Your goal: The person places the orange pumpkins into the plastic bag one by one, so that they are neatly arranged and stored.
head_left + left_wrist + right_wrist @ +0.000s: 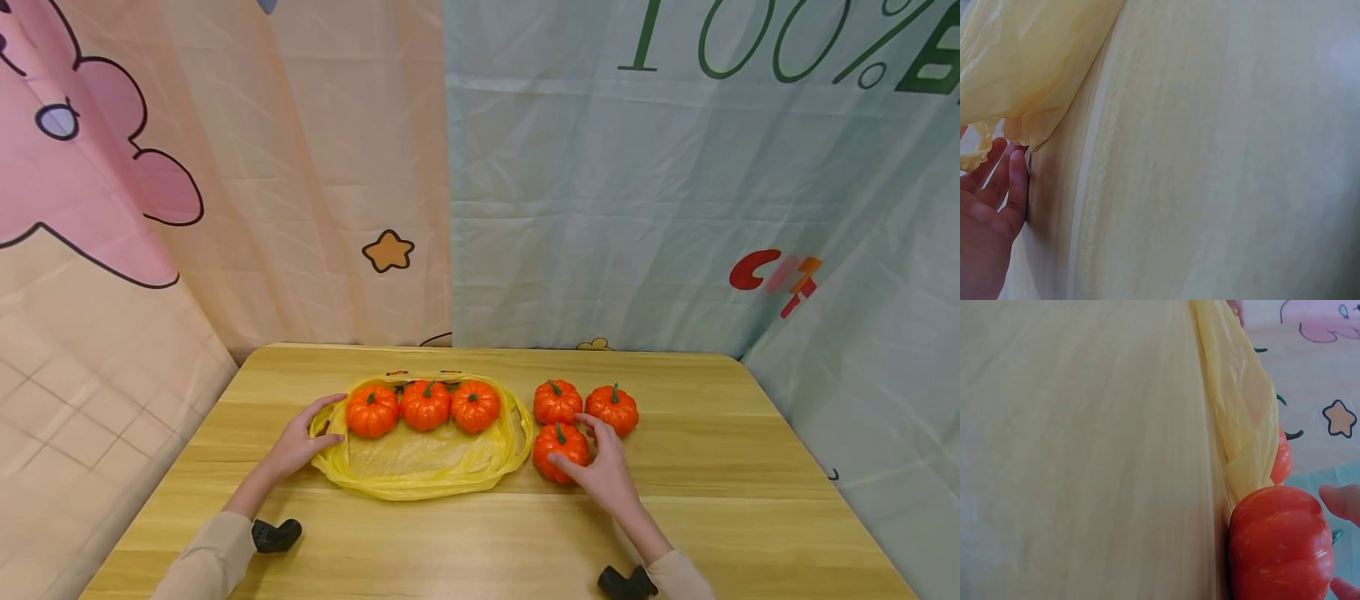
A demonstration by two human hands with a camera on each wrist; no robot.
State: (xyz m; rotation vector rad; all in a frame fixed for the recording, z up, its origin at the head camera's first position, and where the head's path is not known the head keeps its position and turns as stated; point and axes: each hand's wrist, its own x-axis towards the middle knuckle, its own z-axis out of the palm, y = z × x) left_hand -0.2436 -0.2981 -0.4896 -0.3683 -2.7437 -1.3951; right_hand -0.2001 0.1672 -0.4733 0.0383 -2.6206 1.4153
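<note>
Yellow bag (420, 490) nearest; left hand (298, 443) at its 9 o'clock, touching edge, fingers spread; front pumpkin (558, 458) at 3, right hand (606, 472) wide around it, contact unclear; three bagged pumpkins (425, 408) toward 12; two loose pumpkins (557, 402) at front one's 12 and 2.

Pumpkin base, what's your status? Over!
Left fingers at yellow bag. Right fingers spread around nearest loose pumpkin, grip unclear. Three pumpkins inside bag. Bag's rim might block.
</note>
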